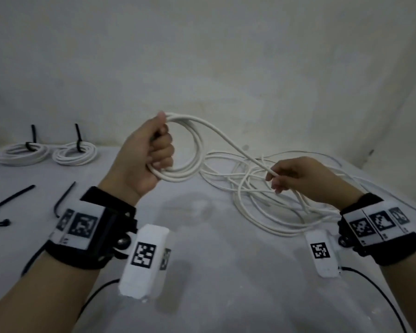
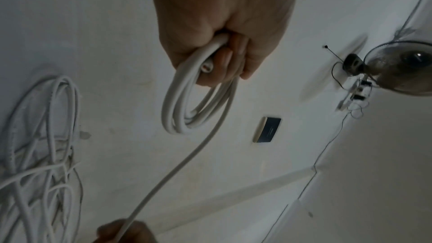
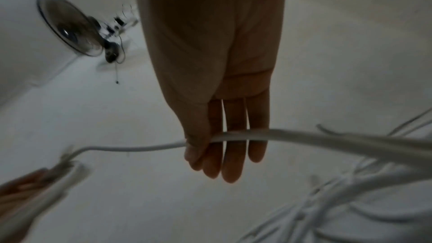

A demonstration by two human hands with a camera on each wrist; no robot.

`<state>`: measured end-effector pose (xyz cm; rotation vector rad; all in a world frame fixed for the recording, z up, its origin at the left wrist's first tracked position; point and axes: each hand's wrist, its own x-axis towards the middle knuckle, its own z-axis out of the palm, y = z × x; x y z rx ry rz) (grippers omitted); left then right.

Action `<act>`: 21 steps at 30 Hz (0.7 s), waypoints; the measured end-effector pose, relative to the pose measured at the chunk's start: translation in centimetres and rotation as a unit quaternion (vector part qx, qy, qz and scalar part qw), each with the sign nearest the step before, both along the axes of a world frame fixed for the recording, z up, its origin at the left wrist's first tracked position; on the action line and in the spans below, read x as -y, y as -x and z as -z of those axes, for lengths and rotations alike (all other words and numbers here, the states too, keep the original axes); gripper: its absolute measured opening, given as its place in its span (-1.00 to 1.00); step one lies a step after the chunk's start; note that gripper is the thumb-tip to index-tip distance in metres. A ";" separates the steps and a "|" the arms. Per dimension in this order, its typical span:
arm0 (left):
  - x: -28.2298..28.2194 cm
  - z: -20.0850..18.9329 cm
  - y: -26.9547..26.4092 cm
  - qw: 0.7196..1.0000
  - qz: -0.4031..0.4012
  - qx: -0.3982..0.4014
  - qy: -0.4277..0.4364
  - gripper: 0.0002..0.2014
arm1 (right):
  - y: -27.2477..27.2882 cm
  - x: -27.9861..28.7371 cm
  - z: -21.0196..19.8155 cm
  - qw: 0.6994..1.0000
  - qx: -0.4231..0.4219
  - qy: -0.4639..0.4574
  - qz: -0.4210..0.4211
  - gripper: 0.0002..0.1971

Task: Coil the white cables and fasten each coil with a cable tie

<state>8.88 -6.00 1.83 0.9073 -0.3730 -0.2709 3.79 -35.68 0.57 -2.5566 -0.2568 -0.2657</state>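
My left hand (image 1: 154, 150) is raised above the table, fingers curled round a small coil of white cable (image 1: 190, 150) with several loops; the wrist view shows the coil (image 2: 177, 99) hanging from the fist (image 2: 222, 47). One strand (image 1: 235, 145) runs from the coil down to my right hand (image 1: 288, 174), which pinches it between thumb and fingers (image 3: 205, 143). Behind and under that hand lies a loose tangle of white cable (image 1: 262, 195). Two finished coils (image 1: 22, 153) (image 1: 75, 153), each bound with a black tie, lie at the far left.
Loose black cable ties (image 1: 7, 203) (image 1: 63, 198) lie on the white table (image 1: 214, 272) at the left. A wall stands close behind the table. A fan (image 2: 402, 69) and a dark wall switch (image 2: 267, 129) show in the wrist views.
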 end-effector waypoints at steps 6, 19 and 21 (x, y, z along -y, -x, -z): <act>0.1 0.5 -0.2 0.999 -0.026 0.005 0.033 -0.63 | -0.2 1.4 -2.8 0.971 0.089 -0.209 0.073 -0.78; -3.0 0.5 -2.3 0.981 -0.112 0.000 0.158 -0.67 | 3.1 1.8 0.7 0.995 -0.094 -0.001 -0.038 -0.80; -3.1 0.6 -2.4 0.982 -0.112 0.001 0.155 -0.66 | 3.7 2.4 1.3 0.995 -0.092 0.050 -0.004 -0.78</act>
